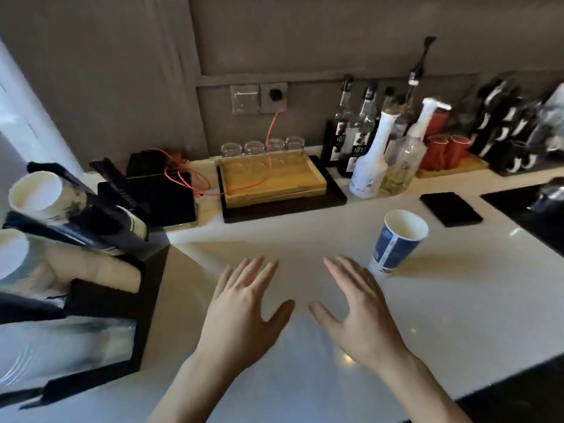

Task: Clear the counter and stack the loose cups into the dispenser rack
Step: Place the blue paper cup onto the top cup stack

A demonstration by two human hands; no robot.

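One loose blue paper cup point(396, 242) stands upright on the white counter point(305, 236), just right of my right hand point(360, 312). My left hand point(244, 309) hovers beside it, both palms down over the counter, fingers spread, holding nothing. At the left edge stands the black dispenser rack point(146, 300). Stacks of cups lie slanted in it, with a white cup mouth point(35, 193) facing me at the top and another point(12, 254) below. Clear plastic cups point(67, 349) fill a lower slot.
A wooden tray point(271, 181) on a black base holds several upturned glasses point(262, 146) at the back. Syrup bottles point(369, 160) and red cups point(445, 151) stand back right. A black phone point(450, 209) lies near the cup. A red cable point(195, 184) crosses a black box.
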